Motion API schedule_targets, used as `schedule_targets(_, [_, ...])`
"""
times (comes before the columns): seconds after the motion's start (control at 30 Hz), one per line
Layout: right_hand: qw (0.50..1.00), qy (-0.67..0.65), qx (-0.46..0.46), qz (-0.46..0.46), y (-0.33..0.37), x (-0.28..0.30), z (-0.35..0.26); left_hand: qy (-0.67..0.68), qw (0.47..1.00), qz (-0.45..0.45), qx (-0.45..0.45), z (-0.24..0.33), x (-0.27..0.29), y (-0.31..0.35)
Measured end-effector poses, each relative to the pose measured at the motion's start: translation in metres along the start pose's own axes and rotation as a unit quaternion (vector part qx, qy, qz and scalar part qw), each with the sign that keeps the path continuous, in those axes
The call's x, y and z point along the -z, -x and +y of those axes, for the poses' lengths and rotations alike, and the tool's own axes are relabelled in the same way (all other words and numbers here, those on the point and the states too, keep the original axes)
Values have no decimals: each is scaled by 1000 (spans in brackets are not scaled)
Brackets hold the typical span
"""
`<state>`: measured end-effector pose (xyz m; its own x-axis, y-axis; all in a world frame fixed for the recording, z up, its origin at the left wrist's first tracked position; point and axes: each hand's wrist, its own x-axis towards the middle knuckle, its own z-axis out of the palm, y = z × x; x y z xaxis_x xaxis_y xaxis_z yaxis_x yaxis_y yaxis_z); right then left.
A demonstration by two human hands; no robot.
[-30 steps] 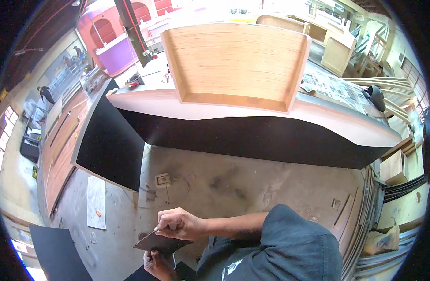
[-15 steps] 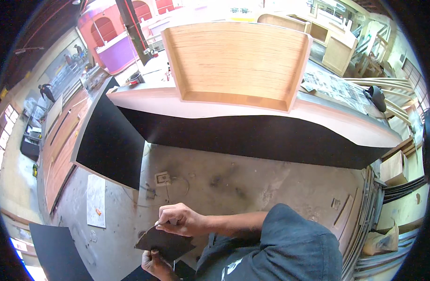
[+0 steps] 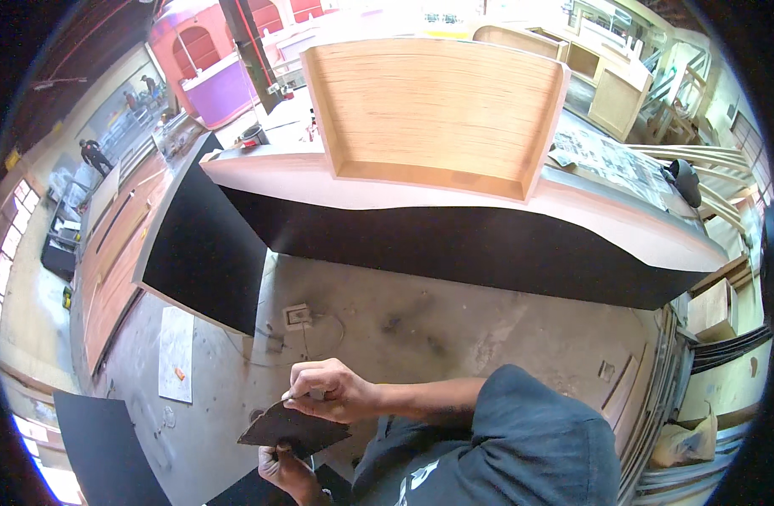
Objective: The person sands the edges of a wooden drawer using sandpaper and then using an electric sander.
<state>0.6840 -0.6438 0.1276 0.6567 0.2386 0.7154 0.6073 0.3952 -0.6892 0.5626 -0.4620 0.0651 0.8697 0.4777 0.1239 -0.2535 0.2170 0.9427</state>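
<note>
Holding a dark sheet (image 3: 290, 424) out in front of the desk (image 3: 589, 211), well apart from it and above the floor (image 3: 488, 337); pinching the sheet's edge nearer the desk with the right hand (image 3: 332, 392), fingers curled in and nearly closed; steadying the edge farther from the desk with the left hand (image 3: 287, 474), thumb laid over the upper face, fingers mostly hidden; impossible to tell how firmly gripped there; pale at the right fingertips, too small a spot to name.

Likely to tear crookedly if pulled unevenly between the hands; liable to slip from under the left thumb if pressed too lightly, then to drop on the floor in front of the desk; apt to crease if squeezed from both edges at once; possible to catch a foot on the cord (image 3: 304, 341) by the floor box (image 3: 296, 317), in front of the desk, if stepping forward with eyes on the sheet; possible also to knock the curved wooden tray (image 3: 429, 118), standing on the desk, if leaning in and reaching carelessly.
</note>
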Motion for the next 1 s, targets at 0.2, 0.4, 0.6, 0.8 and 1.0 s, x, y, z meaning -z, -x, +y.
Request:
schedule_targets(0.2, [999, 45, 7, 19, 1, 5, 3, -21, 999, -33, 23, -9, 10, 1])
schedule_targets(0.4, [999, 35, 21, 9, -2, 4, -4, -83, 996, 19, 28, -16, 1, 9])
schedule_targets(0.6, [999, 39, 5, 10, 6, 1, -1, -105, 994, -10, 11, -28, 30, 6])
schedule_targets(0.8, [998, 51, 12, 33, 4, 2, -2, 2, 1000, 3, 21, -11, 5, 15])
schedule_targets(1.0, [999, 36, 4, 26, 11, 1, -1, -127, 992, -12, 3, -19, 26, 14])
